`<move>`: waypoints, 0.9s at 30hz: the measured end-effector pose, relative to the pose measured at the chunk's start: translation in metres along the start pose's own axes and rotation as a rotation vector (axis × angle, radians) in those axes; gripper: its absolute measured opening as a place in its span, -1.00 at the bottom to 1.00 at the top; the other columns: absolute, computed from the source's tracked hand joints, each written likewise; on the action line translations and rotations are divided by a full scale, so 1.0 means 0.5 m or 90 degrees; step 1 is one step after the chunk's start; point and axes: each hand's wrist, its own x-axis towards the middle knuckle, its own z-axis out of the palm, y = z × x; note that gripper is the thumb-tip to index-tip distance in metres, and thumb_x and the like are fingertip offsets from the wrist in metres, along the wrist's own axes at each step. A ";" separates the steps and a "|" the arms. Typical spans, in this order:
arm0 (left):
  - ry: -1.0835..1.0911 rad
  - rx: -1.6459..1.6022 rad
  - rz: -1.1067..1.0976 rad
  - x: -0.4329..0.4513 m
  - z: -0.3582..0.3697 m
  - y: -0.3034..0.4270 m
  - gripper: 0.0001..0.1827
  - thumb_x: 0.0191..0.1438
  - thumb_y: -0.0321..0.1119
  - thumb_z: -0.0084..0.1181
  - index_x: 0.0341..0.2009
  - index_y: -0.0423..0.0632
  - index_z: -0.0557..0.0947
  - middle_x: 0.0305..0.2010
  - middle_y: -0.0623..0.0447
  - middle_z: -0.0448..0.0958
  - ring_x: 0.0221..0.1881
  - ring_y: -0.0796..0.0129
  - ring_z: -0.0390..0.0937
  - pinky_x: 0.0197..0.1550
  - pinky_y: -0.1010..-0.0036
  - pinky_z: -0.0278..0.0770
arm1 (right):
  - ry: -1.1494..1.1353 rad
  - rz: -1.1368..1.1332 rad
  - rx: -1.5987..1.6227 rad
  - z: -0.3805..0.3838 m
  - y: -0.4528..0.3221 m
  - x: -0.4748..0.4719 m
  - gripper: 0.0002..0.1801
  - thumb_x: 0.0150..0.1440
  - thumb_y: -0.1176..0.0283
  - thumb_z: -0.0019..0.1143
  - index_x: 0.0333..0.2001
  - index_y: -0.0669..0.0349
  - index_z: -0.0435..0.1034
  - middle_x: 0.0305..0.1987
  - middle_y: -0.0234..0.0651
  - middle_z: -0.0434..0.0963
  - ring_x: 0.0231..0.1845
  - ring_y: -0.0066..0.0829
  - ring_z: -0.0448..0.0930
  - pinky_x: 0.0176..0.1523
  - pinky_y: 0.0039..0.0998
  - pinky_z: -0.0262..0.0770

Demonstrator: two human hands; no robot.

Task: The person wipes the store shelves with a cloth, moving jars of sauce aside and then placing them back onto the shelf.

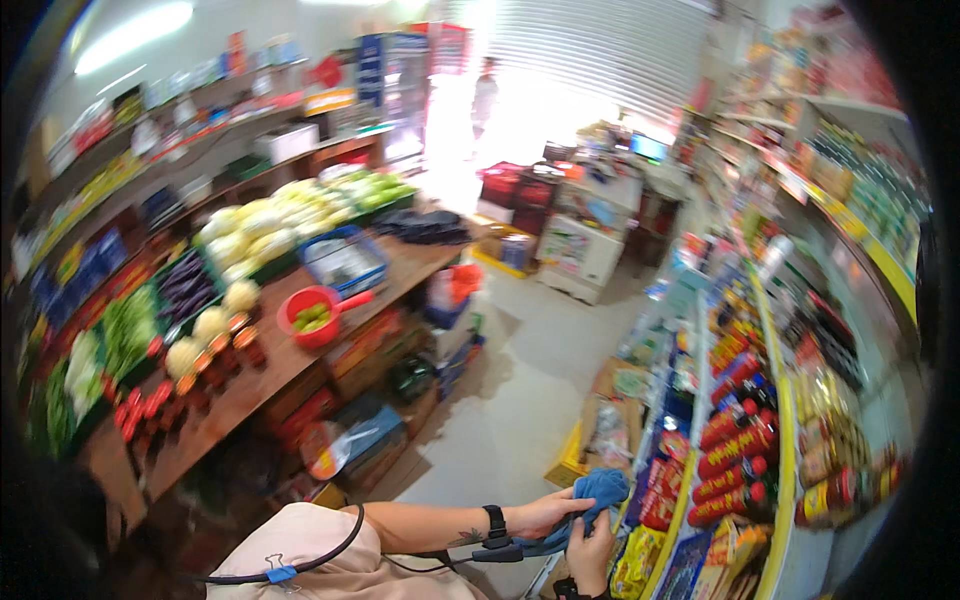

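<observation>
A crumpled blue cloth (602,487) is bunched between both hands at the lower right of the head view. My left hand (546,513), with a black band on its wrist, has the cloth gripped between thumb and fingers. From below, my right hand (589,551) holds the same cloth, and some of its fingers are hidden. Part of the cloth hangs beneath the left hand. Just right of the hands, shelf rows hold yellow packets (637,559), red packets (661,487) and several red-labelled bottles (739,442).
A long wooden table (281,375) on the left carries vegetables, jars and a red colander (309,315) of green fruit. Cardboard boxes (611,420) stand on the floor by the right shelves. A grey aisle floor (517,375) leads to a white counter (581,251). A cable (315,566) crosses my clothing.
</observation>
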 end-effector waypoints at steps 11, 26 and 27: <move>0.187 -0.056 0.369 -0.384 -0.168 0.088 -0.49 0.13 -0.20 0.18 0.13 -0.10 0.40 0.04 0.08 0.46 0.03 0.42 0.40 0.10 0.43 0.38 | -0.455 -0.080 0.264 0.278 -0.283 0.019 -0.65 0.21 0.54 -0.04 0.07 0.42 0.29 -0.10 -0.28 0.52 -0.12 -0.56 0.50 -0.04 -0.53 0.41; 0.377 -0.271 0.732 -0.948 -0.379 0.136 -0.65 0.24 -0.26 -0.03 0.10 -0.06 0.43 -0.04 0.01 0.55 -0.12 0.30 0.57 -0.07 0.34 0.58 | -0.688 -0.162 0.248 0.663 -0.615 -0.064 -0.67 0.14 0.62 0.06 0.01 0.40 0.36 -0.11 -0.16 0.55 -0.16 -0.45 0.59 -0.11 -0.50 0.54; 0.434 -0.269 0.765 -0.975 -0.387 0.136 -0.64 0.24 -0.26 -0.03 0.11 -0.05 0.43 -0.03 0.02 0.55 -0.10 0.32 0.57 -0.07 0.35 0.58 | -0.716 -0.186 0.248 0.689 -0.639 -0.068 -0.68 0.14 0.62 0.06 0.00 0.40 0.36 -0.11 -0.17 0.55 -0.17 -0.45 0.59 -0.12 -0.50 0.54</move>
